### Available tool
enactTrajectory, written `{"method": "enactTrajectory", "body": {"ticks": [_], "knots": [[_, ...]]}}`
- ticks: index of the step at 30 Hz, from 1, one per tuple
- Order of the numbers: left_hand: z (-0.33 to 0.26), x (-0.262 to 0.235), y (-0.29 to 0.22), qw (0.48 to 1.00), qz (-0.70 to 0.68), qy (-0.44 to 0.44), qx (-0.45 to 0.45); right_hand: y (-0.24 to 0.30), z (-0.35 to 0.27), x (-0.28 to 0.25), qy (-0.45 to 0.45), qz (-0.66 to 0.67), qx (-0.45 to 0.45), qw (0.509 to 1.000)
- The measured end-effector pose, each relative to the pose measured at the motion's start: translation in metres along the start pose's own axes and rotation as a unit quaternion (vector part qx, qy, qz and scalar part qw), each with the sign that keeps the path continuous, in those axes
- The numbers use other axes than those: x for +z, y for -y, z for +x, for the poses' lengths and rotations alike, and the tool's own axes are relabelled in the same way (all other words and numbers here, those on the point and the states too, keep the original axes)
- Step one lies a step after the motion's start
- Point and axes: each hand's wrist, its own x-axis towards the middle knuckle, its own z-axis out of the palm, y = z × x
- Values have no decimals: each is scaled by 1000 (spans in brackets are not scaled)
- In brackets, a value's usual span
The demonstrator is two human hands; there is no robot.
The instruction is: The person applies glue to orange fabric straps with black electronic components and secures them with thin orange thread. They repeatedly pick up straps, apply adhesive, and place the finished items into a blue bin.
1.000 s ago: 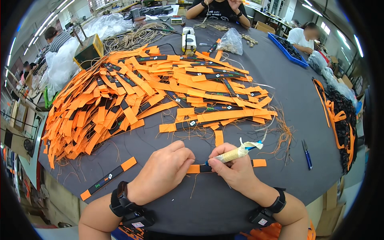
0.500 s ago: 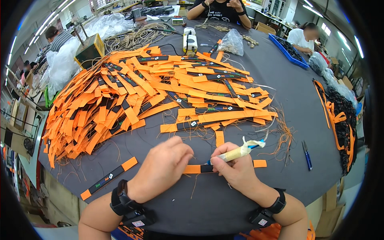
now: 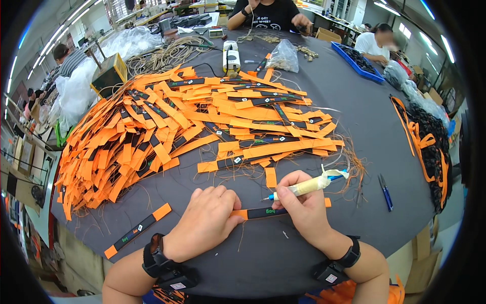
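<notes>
An orange-and-black webbing strap (image 3: 259,213) lies across the grey table in front of me, its black middle bearing coloured lettering. My left hand (image 3: 210,215) pinches its left orange end, fingers curled and thumb against the edge. My right hand (image 3: 305,206) grips a pen-like tool (image 3: 306,187) with a blue body, cream tape wrapped round it and a thin tip. That tip points left, just over the strap's far edge; I cannot tell whether it touches. The right hand hides much of the strap's right part. A loose orange thread hangs from the near edge beside my left thumb.
Beyond my hands spreads a large heap of similar straps (image 3: 121,142). Another single strap (image 3: 137,231) lies at left. Blue-handled snips (image 3: 386,193) rest at right, near a black-and-orange pile (image 3: 428,152). Farther back are a white device (image 3: 231,58), a plastic bag (image 3: 284,55) and a blue tray (image 3: 358,63).
My left hand has come down onto the strap's left end. The tool in my right hand has lifted and turned flatter, uncovering more lettering. A small thread scrap now shows below the strap.
</notes>
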Motion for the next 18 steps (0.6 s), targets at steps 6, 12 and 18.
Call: {"method": "enactTrajectory", "body": {"ticks": [6,12,18], "knots": [[2,1,-6,1000,-2,-14,17,7,-1,-4,1,-35,-58,998],[0,15,-10,993,73,-70,62,16,-5,0,-20,-37,-64,997],[-5,-2,-13,996,-14,10,82,-3,-4,-6,38,-44,42,997]]}}
